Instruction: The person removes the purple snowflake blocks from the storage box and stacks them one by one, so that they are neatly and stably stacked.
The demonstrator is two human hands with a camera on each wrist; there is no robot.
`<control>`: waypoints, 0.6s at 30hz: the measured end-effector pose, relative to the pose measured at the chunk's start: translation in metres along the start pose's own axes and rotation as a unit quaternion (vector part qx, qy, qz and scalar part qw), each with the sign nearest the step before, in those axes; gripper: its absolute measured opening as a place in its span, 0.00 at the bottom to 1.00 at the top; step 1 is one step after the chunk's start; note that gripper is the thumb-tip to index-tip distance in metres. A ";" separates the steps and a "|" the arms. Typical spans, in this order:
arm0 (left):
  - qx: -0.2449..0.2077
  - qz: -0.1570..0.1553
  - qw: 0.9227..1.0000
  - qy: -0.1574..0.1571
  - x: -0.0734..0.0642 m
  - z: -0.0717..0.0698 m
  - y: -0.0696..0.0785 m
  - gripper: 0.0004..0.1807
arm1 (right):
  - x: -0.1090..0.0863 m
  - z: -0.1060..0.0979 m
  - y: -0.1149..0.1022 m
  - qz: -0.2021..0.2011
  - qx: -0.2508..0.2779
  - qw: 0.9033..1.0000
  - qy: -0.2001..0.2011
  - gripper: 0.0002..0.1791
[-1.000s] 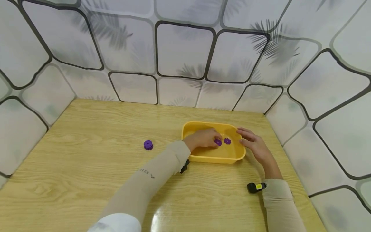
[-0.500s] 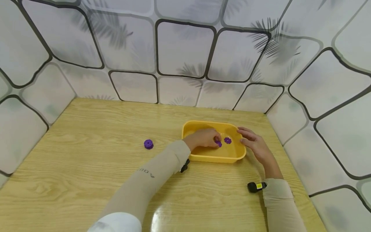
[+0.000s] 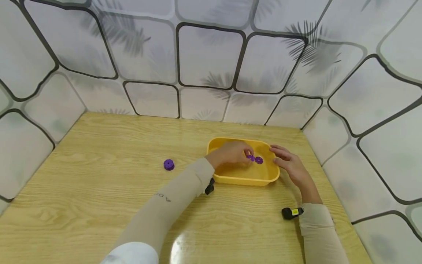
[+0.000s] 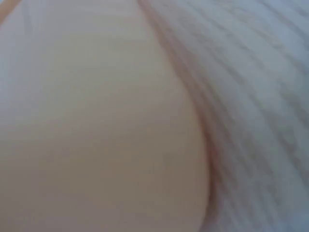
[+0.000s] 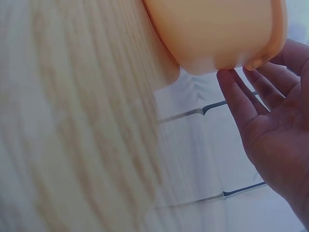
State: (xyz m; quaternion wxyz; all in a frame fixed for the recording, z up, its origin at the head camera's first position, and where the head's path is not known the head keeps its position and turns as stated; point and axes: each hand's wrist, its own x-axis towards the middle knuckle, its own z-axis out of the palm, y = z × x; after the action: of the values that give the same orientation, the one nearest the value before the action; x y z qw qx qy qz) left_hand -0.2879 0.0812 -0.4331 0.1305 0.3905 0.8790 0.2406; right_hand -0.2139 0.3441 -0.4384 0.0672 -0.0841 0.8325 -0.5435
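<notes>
In the head view, my left hand point(image 3: 232, 152) reaches into a yellow plastic basin point(image 3: 244, 182). Its thumb and fingers pinch a purple flower-shaped disc point(image 3: 250, 157), partly hidden by the fingertips. Right beside that piece, a second purple flower-shaped disc point(image 3: 259, 160) lies on the basin floor. My right hand point(image 3: 291, 167) rests its fingertips against the basin's right end, fingers fairly straight. The right wrist view shows those fingertips touching the outer wall of the basin point(image 5: 222, 34). Only a blurred close-up of the basin wall point(image 4: 106, 116) fills the left wrist view.
Left of the basin, a small purple stack of similar discs point(image 3: 169, 164) sits on the wooden table point(image 3: 108, 176). Patterned walls point(image 3: 211, 58) enclose the table at the back and both sides. A black wrist camera point(image 3: 290, 213) is at the right sleeve.
My left hand has moved slightly up and away inside the basin, bringing its purple disc closer to the other one. The right hand and basin stay put.
</notes>
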 end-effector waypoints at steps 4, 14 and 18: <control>0.000 0.001 1.000 0.003 -0.004 -0.008 0.000 0.14 | 0.000 0.000 0.002 -0.001 -0.006 1.000 0.001 0.28; 0.003 -0.014 0.999 0.033 -0.039 -0.036 -0.012 0.16 | 0.000 0.000 -0.002 0.004 -0.004 1.000 -0.003 0.28; -0.003 -0.027 0.999 0.045 -0.060 -0.046 -0.022 0.17 | 0.000 -0.002 -0.001 0.003 -0.012 1.000 -0.003 0.29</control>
State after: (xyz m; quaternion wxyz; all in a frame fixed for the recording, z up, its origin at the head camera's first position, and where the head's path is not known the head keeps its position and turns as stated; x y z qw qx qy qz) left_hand -0.2815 0.0088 -0.4033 0.0988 0.3553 0.8933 0.2568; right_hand -0.2138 0.3452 -0.4369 0.0700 -0.0837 0.8392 -0.5327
